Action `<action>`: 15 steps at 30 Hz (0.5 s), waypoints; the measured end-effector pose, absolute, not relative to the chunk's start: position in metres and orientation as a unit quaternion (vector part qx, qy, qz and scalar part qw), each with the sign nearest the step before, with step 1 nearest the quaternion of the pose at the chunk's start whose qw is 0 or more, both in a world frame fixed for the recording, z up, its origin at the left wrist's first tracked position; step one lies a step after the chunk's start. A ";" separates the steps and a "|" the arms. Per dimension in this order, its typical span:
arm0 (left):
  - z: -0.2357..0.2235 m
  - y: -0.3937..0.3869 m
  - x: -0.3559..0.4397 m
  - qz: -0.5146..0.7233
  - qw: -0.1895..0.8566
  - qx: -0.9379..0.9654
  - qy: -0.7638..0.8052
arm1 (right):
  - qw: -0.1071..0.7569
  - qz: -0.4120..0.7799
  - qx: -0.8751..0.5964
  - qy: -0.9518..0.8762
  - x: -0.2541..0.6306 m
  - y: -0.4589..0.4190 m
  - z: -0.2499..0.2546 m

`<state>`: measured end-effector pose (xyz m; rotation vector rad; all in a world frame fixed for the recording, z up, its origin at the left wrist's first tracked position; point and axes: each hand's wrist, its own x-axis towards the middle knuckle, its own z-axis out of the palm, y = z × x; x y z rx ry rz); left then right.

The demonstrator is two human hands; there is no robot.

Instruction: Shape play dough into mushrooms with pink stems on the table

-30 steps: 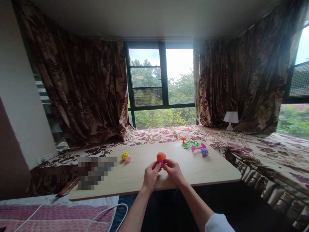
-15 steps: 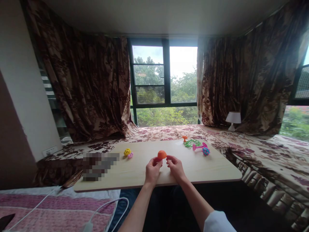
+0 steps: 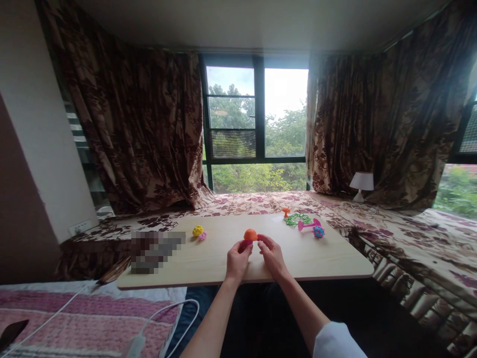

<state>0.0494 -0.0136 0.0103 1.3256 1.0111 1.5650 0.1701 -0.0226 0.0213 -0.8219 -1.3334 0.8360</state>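
A toy with a smooth orange dome [image 3: 251,234] and a magenta part beneath it is held just above the table's near middle. My left hand [image 3: 237,258] is closed on its lower part, with thumb and fingers pinching the magenta piece from the left. From the right, my right hand [image 3: 272,256] has its curled fingertips at the edge of the dome. The exact shape of the magenta part is hidden by the fingers.
On the light wooden table [image 3: 216,258] lie a yellow toy [image 3: 197,230] and a pink one [image 3: 202,236] at left. At right are an orange mushroom-shaped piece [image 3: 285,212], green chain [image 3: 296,220], magenta spool-like piece [image 3: 308,225] and blue knobbly ball [image 3: 318,232]. A lamp [image 3: 361,182] stands behind.
The dome has tilted more upright, and more of the magenta part shows beneath it. Both hands remain around the toy. My view has shifted slightly.
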 end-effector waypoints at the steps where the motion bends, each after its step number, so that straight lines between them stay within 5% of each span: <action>1: 0.010 -0.014 0.049 0.623 0.414 0.528 0.402 | 0.635 0.366 -0.360 -0.577 0.171 -0.022 0.020; 15: 0.011 -0.016 0.050 0.635 0.382 0.533 0.409 | 0.649 0.358 -0.395 -0.543 0.171 -0.014 0.012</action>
